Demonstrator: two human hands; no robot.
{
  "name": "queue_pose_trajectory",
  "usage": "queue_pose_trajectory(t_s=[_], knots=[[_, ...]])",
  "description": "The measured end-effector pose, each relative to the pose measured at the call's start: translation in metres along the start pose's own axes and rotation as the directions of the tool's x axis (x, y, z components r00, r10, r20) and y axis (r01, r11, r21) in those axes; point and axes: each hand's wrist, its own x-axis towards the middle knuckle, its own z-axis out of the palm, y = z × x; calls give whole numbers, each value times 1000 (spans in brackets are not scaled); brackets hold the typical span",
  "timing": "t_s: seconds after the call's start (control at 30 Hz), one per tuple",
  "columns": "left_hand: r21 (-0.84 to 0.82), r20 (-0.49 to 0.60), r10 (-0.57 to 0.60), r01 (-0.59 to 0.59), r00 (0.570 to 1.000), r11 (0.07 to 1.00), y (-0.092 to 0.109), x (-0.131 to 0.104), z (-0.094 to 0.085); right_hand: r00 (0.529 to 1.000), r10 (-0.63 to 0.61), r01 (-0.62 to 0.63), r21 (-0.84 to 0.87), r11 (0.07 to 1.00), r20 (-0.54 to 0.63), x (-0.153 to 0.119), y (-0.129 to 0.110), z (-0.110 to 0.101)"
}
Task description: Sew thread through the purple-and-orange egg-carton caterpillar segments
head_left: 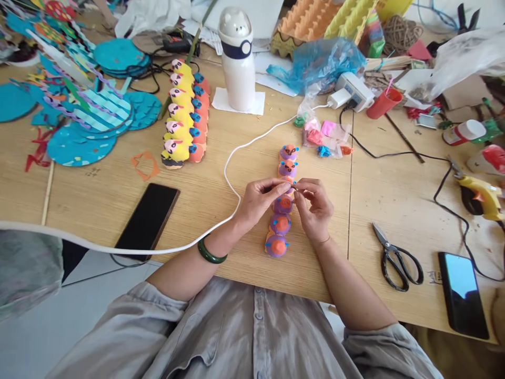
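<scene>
A row of purple and orange clay figures (281, 224) with small blue side pieces runs up the table in front of me. The two farthest figures carry dark marks on their orange faces; the nearer ones show plain orange. Over the middle of the row, my left hand (262, 200) pinches a tiny dark piece between thumb and forefinger. My right hand (314, 210) meets it from the other side, its thumb and forefinger pressed together near the same dark piece. My fingers partly hide the third figure; what my right fingertips hold is too small to tell.
A white cable (226, 171) curves past my left forearm. Left are a black phone (149, 220), yellow and orange figures (176, 113) and blue discs (82, 145). A white bottle (239, 68) and clay packets (315, 137) stand beyond; scissors (396, 258), another phone (462, 295) and a glue gun (479, 195) lie right.
</scene>
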Motion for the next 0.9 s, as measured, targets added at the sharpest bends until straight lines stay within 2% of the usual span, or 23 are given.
queue_pose_trajectory(t_s=[0.23,0.47,0.63,0.9], knots=[[-81,-9,-134,133,991,988,2,2,2,997,70,-72,77,994,25,-2,-1,-1],[-100,2,-112,112,994,989,2,3,2,998,59,-60,72,996,11,-1,1,0],[-58,17,-112,113,994,992,-1,3,0,996,95,-94,59,994,-2,0,0,1],[-81,59,-150,155,987,985,0,3,0,999,-24,26,-67,997,35,3,-3,-2]])
